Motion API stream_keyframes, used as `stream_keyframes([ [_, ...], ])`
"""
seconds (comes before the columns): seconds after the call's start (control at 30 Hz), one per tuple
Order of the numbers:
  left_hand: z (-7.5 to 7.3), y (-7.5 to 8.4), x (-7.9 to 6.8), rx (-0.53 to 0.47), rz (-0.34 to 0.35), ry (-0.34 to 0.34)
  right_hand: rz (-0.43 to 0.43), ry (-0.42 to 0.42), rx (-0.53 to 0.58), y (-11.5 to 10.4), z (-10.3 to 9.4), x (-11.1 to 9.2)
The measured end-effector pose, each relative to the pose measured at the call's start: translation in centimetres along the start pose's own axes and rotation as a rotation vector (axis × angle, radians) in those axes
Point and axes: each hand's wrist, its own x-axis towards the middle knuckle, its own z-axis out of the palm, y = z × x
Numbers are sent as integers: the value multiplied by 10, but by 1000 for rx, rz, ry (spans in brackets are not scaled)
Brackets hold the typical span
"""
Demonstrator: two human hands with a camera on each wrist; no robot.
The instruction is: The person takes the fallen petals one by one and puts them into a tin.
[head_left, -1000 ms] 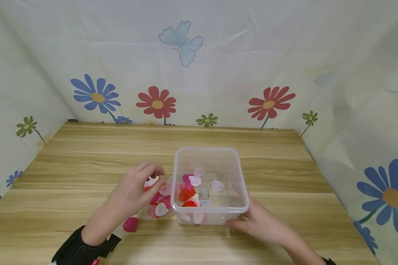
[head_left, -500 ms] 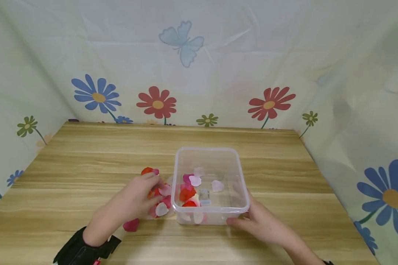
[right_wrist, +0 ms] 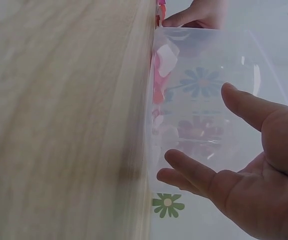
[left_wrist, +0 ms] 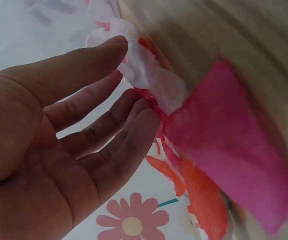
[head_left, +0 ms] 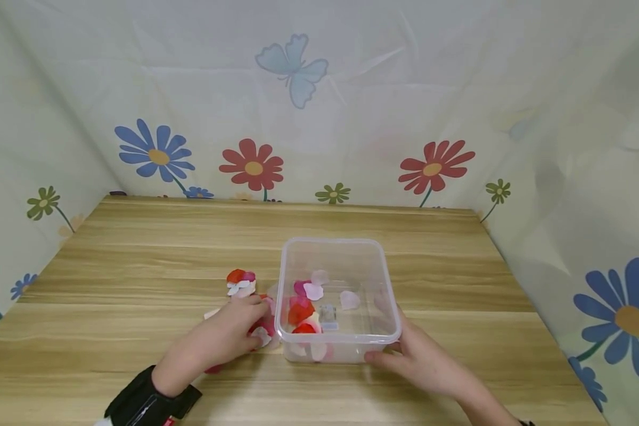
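Observation:
A clear plastic box (head_left: 332, 338) stands on the table, with several red, pink and white petals (head_left: 300, 310) lying mostly along its left side. My right hand (head_left: 418, 358) rests against the box's right near corner, thumb in front; in the right wrist view its fingers are spread and fairly straight. Left of the box, my left hand (head_left: 223, 334) reaches down over a heap of loose petals (left_wrist: 156, 82). In the left wrist view its fingertips touch the petals, thumb and fingers apart, with nothing plainly pinched. A large magenta petal (left_wrist: 229, 145) lies nearest the camera.
Red, magenta and white petals (head_left: 241, 284) lie just beyond my left hand. The wood-grain table (head_left: 431, 254) is bordered by a pale cloth (head_left: 351, 118) printed with flowers and a butterfly.
My left hand has lowered toward me onto the petal heap, uncovering red and white petals behind it and covering most of the near magenta petal. Box and right hand stay about the same.

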Motion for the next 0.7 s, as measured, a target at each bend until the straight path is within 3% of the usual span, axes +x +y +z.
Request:
stream_keyframes([
  [0.17, 4, -2, 1, -19, 12, -24, 6, 5, -21, 0, 0, -1],
  [0.4, 7, -6, 2, -20, 50, -1, 15, 12, -46, 0, -1, -1],
  [0.7, -1, -4, 1, 3, 45, -7, -1, -14, 0, 0, 0, -1],
])
